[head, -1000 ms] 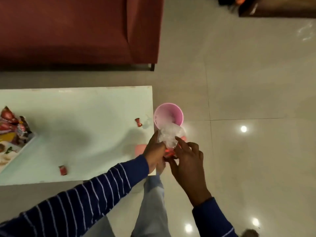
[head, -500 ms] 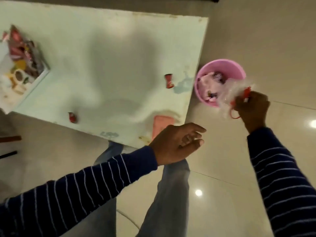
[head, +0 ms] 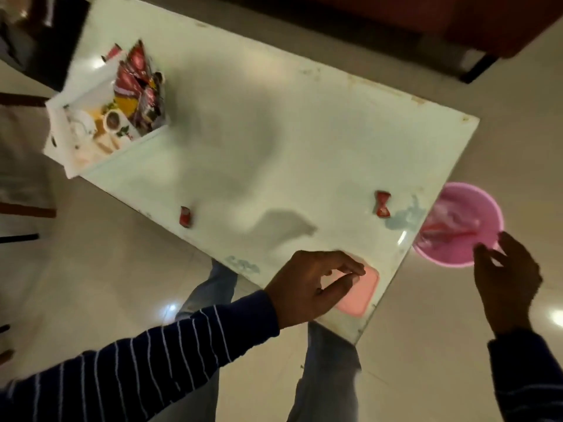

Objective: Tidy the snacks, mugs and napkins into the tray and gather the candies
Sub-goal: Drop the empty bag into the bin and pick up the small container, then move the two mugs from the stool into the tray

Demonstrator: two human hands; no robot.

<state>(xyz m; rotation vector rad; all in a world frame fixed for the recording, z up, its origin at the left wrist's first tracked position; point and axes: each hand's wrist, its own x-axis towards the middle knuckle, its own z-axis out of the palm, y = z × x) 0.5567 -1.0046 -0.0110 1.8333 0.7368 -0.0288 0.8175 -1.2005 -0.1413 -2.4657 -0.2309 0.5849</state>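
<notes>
A white tray [head: 58, 117] at the table's far left corner holds red snack packets [head: 137, 77], a mug [head: 112, 120] and napkins. Two red wrapped candies lie on the white table: one candy [head: 382, 204] near the right edge, the other candy [head: 185, 216] at the front edge. A pink bucket [head: 487, 205] on the floor beside the table holds a clear plastic wrapper with red bits. My right hand [head: 505, 278] hovers just in front of the bucket, fingers apart, empty. My left hand [head: 313, 284] hangs over a pink lid [head: 362, 296] at the table's near corner, fingers loosely curled, holding nothing.
A dark red sofa [head: 487, 22] stands beyond the table at the upper right. Dark furniture legs [head: 18, 208] show at the left edge. My legs [head: 326, 376] stand on the glossy tiled floor by the table's near corner.
The clear wrapper my right hand held over the bucket now lies inside it, and that hand has opened. My left hand moved over the pink lid. The camera swung left.
</notes>
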